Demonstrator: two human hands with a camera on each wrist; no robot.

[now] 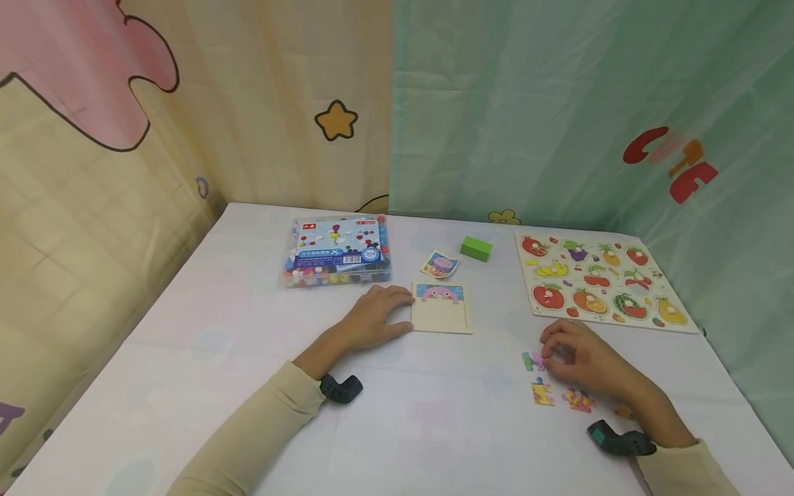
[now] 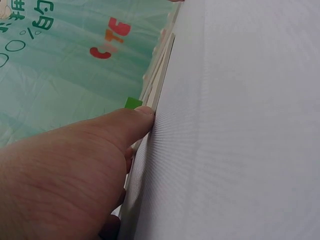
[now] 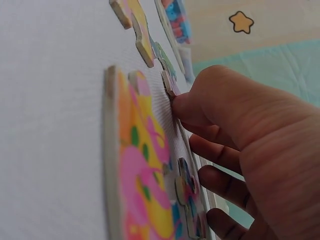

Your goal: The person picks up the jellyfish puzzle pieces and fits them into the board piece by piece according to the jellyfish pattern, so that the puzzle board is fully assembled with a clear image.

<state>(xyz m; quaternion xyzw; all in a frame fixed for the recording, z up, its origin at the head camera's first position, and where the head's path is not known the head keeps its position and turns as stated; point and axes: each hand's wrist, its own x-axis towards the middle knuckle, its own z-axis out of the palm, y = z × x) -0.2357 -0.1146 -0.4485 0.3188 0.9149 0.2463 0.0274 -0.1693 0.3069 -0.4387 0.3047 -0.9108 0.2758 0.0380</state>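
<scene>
My left hand (image 1: 374,318) rests at the left edge of a small wooden puzzle tray (image 1: 440,318), its thumb and fingertips against the rim. The tray's top strip shows a pink cartoon face on blue; the lower part is bare wood. Over on the right, my right hand (image 1: 579,355) pinches a pink and green puzzle piece (image 1: 532,361) between thumb and index finger, low over the table. Nearby lie a yellow puzzle piece (image 1: 542,393) and a pink and yellow puzzle piece (image 1: 579,399). Another piece (image 1: 624,410) is partly hidden by the right wrist.
Behind the tray lie a picture card (image 1: 440,264) with a pink octopus and a green block (image 1: 476,249). A clear plastic box (image 1: 338,249) of colourful parts sits at the back left. At the right is a fruit peg board (image 1: 604,279). Curtains hang behind the table.
</scene>
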